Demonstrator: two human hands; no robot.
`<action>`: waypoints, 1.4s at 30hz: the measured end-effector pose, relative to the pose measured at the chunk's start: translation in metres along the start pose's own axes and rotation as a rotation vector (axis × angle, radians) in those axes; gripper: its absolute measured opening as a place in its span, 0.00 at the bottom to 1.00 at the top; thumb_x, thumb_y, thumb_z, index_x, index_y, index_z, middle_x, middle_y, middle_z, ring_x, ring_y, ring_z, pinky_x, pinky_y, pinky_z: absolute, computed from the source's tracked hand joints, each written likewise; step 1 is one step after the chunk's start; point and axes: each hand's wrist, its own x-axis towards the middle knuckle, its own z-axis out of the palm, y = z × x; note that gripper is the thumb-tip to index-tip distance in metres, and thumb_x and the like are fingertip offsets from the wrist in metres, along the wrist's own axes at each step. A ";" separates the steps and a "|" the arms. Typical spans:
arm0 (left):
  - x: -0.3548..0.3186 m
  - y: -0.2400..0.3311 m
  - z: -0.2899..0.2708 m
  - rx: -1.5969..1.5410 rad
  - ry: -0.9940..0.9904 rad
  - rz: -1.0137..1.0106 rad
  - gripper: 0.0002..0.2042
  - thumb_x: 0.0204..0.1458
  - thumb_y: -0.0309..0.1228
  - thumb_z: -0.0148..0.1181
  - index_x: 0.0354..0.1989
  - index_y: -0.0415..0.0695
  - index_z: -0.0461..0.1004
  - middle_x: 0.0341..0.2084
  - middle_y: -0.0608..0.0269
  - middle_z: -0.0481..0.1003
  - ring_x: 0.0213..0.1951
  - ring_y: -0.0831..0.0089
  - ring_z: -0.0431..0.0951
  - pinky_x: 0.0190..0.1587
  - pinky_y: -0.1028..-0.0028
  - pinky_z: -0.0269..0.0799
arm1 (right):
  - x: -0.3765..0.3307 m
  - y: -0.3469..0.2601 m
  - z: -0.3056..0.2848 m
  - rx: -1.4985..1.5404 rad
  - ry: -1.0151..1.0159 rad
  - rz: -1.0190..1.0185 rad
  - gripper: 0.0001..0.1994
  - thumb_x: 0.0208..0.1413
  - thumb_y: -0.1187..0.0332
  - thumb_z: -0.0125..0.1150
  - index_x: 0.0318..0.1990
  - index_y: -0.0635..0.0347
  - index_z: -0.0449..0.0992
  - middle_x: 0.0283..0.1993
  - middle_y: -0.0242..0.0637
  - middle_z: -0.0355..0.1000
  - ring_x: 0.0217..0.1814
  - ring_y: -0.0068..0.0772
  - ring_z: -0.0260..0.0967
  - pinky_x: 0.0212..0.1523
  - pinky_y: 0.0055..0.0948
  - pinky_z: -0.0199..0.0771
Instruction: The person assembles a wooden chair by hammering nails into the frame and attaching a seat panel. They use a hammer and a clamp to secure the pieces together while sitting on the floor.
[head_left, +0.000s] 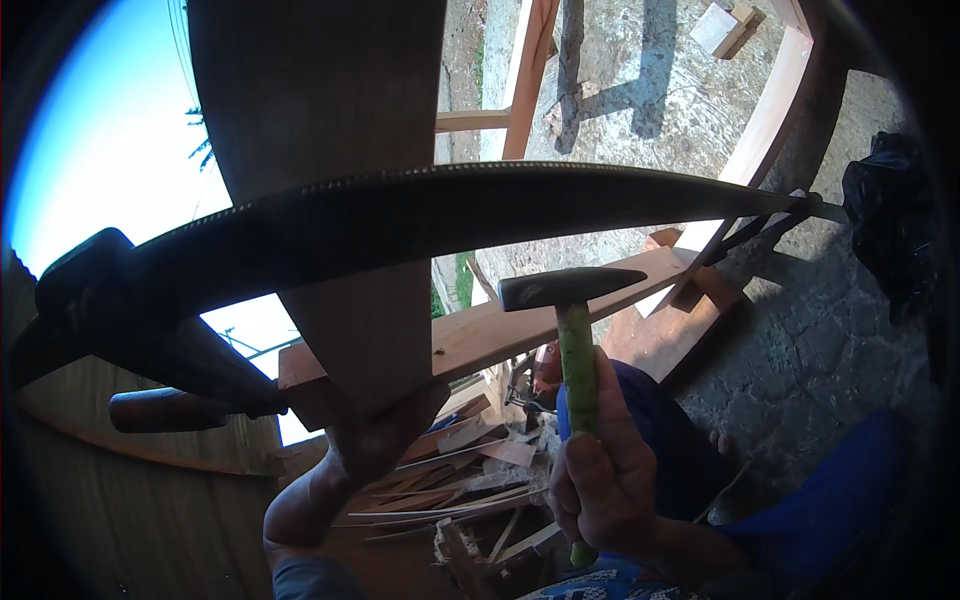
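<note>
My right hand (610, 480) is closed round the green handle of a hammer (575, 350). Its dark head, flat at one end and tapered at the other, stands level in front of a pale wooden beam (500, 335). My left hand (385, 432) grips the lower end of a wide dark wooden board (340, 100) where it meets the beam; most of its fingers are hidden. Close in front, the dark bar of a bar clamp (430, 215) with a serrated edge crosses both pieces. The clamp's wooden handle (170, 410) points left.
Offcuts and shavings (480, 470) lie heaped below the beam. A curved wooden piece (770, 120) and an upright strip (530, 80) stand beyond, over sunlit concrete. On the right is a black plastic bag (890, 220); at upper right, a small wood block (718, 28).
</note>
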 end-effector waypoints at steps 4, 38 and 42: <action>-0.005 -0.006 -0.003 0.074 -0.013 0.036 0.15 0.50 0.26 0.72 0.46 0.40 0.79 0.41 0.58 0.76 0.39 0.69 0.81 0.38 0.68 0.81 | -0.002 0.009 0.000 -0.077 0.022 -0.136 0.33 0.69 0.76 0.42 0.76 0.58 0.36 0.39 0.36 0.72 0.21 0.07 0.56 0.20 0.15 0.59; -0.002 0.002 -0.002 -0.037 -0.021 -0.107 0.17 0.50 0.25 0.72 0.48 0.36 0.76 0.42 0.58 0.77 0.42 0.71 0.81 0.40 0.71 0.81 | -0.002 0.014 0.009 -0.337 0.113 -0.143 0.33 0.69 0.75 0.44 0.76 0.61 0.35 0.59 0.45 0.72 0.21 0.08 0.57 0.19 0.14 0.57; -0.002 -0.001 0.001 -0.185 0.028 -0.111 0.17 0.50 0.25 0.71 0.48 0.36 0.76 0.41 0.58 0.77 0.42 0.70 0.81 0.40 0.71 0.81 | 0.006 0.014 -0.003 -0.142 -0.035 -0.213 0.33 0.68 0.76 0.44 0.76 0.63 0.36 0.64 0.44 0.68 0.23 0.09 0.59 0.22 0.17 0.61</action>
